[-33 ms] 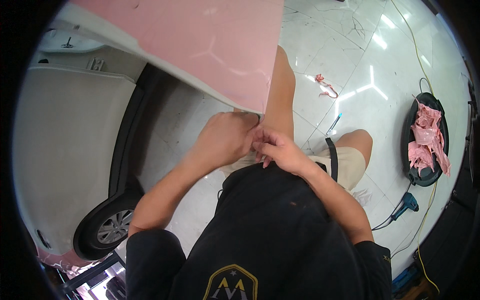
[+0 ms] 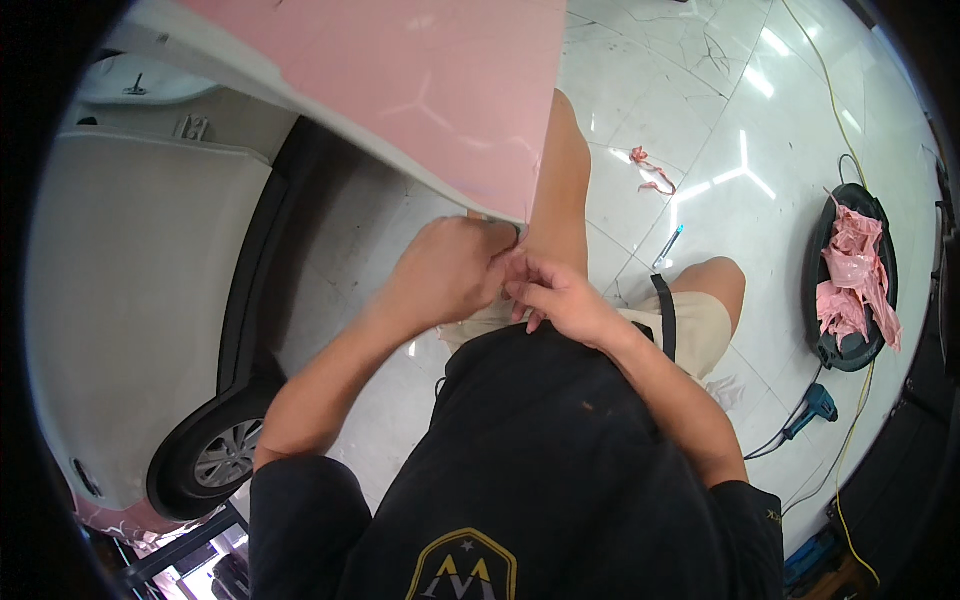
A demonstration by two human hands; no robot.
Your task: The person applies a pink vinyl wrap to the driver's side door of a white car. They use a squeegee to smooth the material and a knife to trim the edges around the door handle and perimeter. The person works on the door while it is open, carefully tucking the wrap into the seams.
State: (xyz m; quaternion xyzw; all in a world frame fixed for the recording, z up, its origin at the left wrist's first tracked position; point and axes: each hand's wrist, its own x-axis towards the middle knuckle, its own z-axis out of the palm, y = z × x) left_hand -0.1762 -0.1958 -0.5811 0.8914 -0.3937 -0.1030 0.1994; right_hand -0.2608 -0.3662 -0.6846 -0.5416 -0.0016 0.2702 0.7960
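Note:
A car door (image 2: 430,90) with a glossy pink face and a pale edge hangs over the upper left, its lower corner pointing at my hands. Just below that corner my left hand (image 2: 447,268) is closed, its fingers curled inward. A small dark thing shows at its fingertips, too little to name. Against it my right hand (image 2: 563,303) is also closed, thumb and index finger pinched together. The two hands touch at the fingertips. Whatever sits between them is hidden. A thin strand seems to run from the door corner toward the fingers.
At left stands the pale car body (image 2: 140,270) with a wheel (image 2: 228,452). On the tiled floor lie a pink scrap (image 2: 652,172), a blue-tipped pen-like tool (image 2: 668,247) and a teal power tool (image 2: 815,408). A black tray (image 2: 848,360) at right holds crumpled pink film (image 2: 858,265). A yellow cord (image 2: 822,70) runs past it.
The door's pale edge has shifted slightly toward the upper right. My left hand has risen a touch with it. My right hand stays almost where it was.

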